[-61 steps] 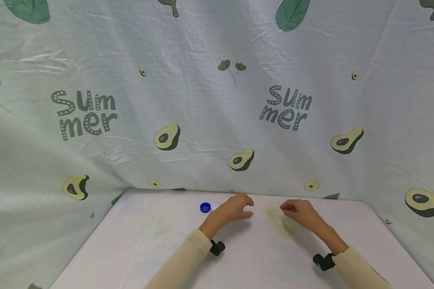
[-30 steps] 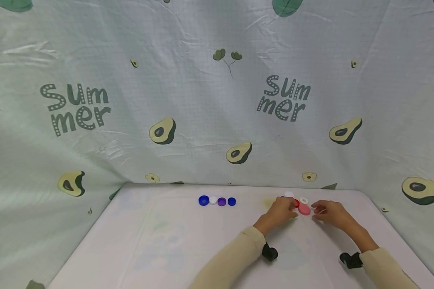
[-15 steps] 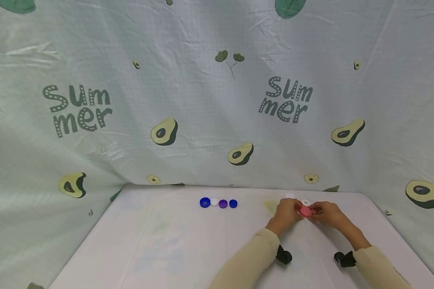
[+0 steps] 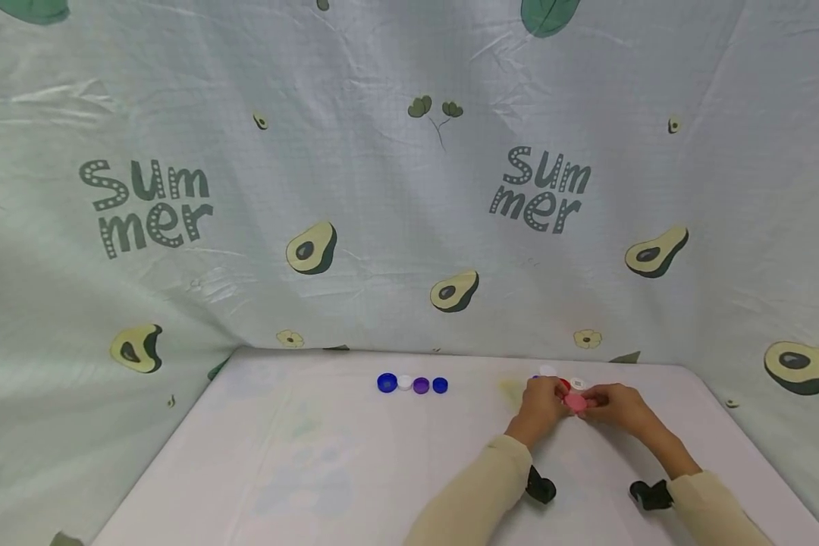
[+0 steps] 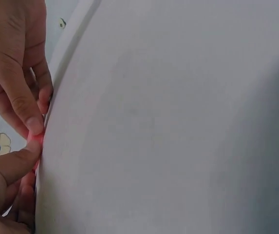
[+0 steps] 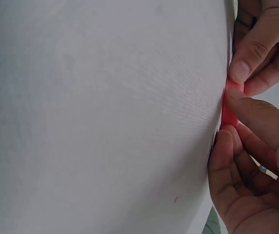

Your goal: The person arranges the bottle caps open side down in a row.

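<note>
A round pink bottle cap [image 4: 576,403] is at the far right part of the table. My left hand [image 4: 542,402] pinches its left side, and my right hand [image 4: 617,408] pinches the opposite side. From the left wrist, a sliver of the pink cap [image 5: 36,141] shows between the fingertips of both hands. The right wrist view has the cap [image 6: 229,114] edge-on, with thumbs pressed along it. Just behind it lie a red cap [image 4: 564,384], partly covered by my left fingers, and a white cap [image 4: 577,384].
Farther left stands a row of caps: a large blue cap [image 4: 387,382], a white cap [image 4: 405,382], a purple cap [image 4: 421,385] and a smaller blue cap [image 4: 440,385]. Another whitish cap [image 4: 547,371] lies beyond my left hand. A printed cloth [image 4: 382,189] hangs behind the table [image 4: 355,455].
Both hands have moved right and come together. They have taken hold of the pink cap from both sides. The cap row at left came into view as my left arm moved off.
</note>
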{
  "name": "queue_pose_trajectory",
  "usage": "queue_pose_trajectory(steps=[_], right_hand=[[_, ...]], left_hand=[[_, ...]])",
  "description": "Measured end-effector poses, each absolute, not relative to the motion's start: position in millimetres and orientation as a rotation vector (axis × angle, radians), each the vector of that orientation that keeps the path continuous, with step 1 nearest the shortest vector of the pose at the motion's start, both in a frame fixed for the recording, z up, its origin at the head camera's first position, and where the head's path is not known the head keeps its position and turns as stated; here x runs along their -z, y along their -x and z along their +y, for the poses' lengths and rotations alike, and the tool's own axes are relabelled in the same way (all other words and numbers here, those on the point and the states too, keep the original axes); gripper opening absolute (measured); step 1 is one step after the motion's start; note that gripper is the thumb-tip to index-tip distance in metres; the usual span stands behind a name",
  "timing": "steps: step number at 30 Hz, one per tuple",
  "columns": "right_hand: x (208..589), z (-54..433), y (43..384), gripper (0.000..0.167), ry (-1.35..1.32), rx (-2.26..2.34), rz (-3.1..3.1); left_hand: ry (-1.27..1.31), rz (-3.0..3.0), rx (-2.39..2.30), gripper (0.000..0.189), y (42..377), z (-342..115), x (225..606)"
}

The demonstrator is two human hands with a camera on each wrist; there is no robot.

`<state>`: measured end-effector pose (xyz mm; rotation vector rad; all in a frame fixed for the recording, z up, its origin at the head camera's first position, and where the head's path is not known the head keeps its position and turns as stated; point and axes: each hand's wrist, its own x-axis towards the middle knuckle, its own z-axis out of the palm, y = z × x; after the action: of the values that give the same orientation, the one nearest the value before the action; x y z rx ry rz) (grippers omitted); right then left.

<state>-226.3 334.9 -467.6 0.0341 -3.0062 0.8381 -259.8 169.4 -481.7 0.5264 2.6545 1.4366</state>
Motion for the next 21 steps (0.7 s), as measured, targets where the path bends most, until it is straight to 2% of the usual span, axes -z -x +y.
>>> queue_pose_trajectory(steps=[7,13,21], right_hand=[[470,331,220,0.033,-0.045,-0.822,-2.986],[467,324,213,0.040,-0.056,-0.876,-2.919],[467,311,210,0.042,-0.090,-0.947,-2.841]], left_hand=[[-0.561,2.584,-1.566,0.016,260,162,486],[-0.742,2.514,-1.616,0.015,268,145,488],[-0.792,2.411,-1.594,0.023,273,115,476]])
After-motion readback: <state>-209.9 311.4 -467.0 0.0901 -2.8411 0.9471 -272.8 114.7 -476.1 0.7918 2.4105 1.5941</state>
